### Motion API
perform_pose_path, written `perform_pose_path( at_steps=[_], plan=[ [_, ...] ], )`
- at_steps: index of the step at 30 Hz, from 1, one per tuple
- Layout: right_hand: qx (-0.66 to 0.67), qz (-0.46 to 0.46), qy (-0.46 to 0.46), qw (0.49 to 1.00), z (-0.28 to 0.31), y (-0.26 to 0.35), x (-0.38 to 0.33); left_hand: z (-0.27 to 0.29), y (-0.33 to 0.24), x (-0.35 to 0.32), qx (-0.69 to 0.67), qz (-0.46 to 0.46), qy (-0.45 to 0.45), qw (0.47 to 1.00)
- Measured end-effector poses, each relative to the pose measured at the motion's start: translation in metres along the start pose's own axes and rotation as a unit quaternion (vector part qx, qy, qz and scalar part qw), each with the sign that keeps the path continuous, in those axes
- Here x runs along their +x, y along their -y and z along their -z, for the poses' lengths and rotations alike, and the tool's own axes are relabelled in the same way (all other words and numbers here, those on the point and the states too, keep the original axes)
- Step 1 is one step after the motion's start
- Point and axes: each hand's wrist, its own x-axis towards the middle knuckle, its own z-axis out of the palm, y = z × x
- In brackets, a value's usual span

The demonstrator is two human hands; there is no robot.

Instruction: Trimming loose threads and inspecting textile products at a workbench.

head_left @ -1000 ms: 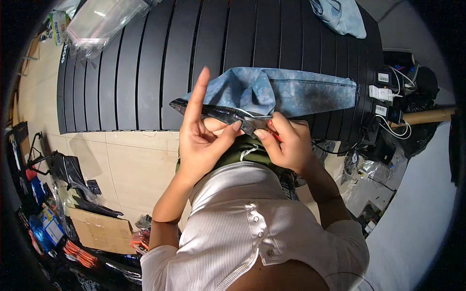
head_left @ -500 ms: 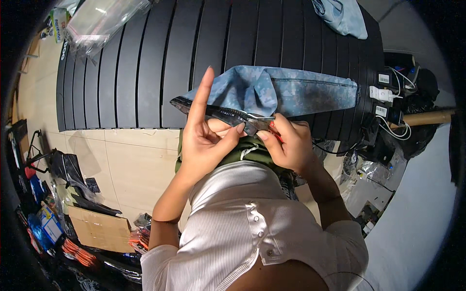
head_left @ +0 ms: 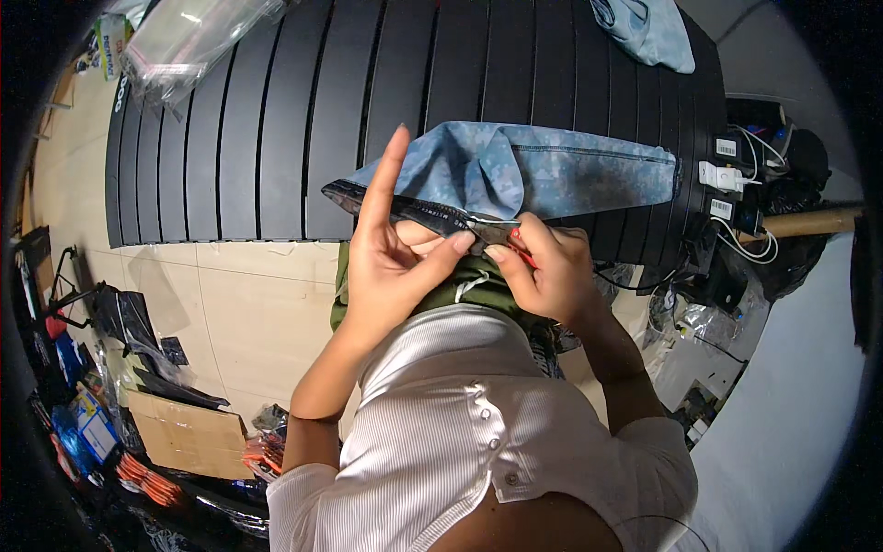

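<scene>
Head view: right hand (head_left: 552, 274) grips red-handled tool (head_left: 524, 254); left hand (head_left: 382, 278) pinches camouflage garment (head_left: 589, 170) at its dark band (head_left: 423, 212). Garment likely handles light, limp (best held there).

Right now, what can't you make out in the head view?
Head view:
Red item: mostly covered by the right hand; kind can't be told.
Curled fingertips of the left hand: partly behind the dark band.
Pale blue cloth: cut off by the upper edge.
Clear plastic bags: cut off there too.
</scene>
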Motion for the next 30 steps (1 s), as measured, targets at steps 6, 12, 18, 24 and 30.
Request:
perform_pose_path(
  at_steps=[6,12,18,24,30],
  plan=[
    [0.038,-0.026,0.017,0.999,0.003,-0.003,-0.003,0.004,-0.005,0.003,0.001,0.014,0.020,1.000],
    [0.058,-0.025,0.025,0.998,-0.001,-0.002,-0.003,-0.001,-0.004,0.003,0.033,0.014,-0.011,0.999],
    [0.039,-0.045,0.020,0.998,0.001,0.003,0.000,-0.006,-0.006,0.000,0.045,-0.004,-0.019,0.999],
    [0.005,-0.028,0.024,0.999,0.000,0.004,0.001,-0.004,-0.004,-0.001,0.099,-0.005,-0.004,0.995],
    [-0.002,0.000,0.003,1.000,-0.002,0.000,-0.001,0.001,-0.003,-0.001,0.109,-0.038,0.014,0.993]
  ],
)
